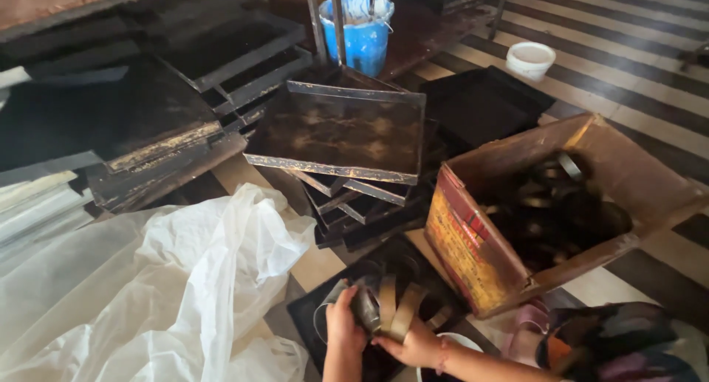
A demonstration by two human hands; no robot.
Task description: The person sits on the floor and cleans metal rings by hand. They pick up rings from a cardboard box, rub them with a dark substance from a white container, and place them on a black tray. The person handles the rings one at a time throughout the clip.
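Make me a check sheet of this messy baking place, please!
Surface: striped floor, partly covered.
Job's things: metal ring moulds on a dark tray.
Clutter: stacked black trays, cardboard box of rings, white plastic sheet.
Hands: left hand and right hand both grip the ring moulds.
Cables: nothing seen.
Surroundings: blue bucket, white bowl.
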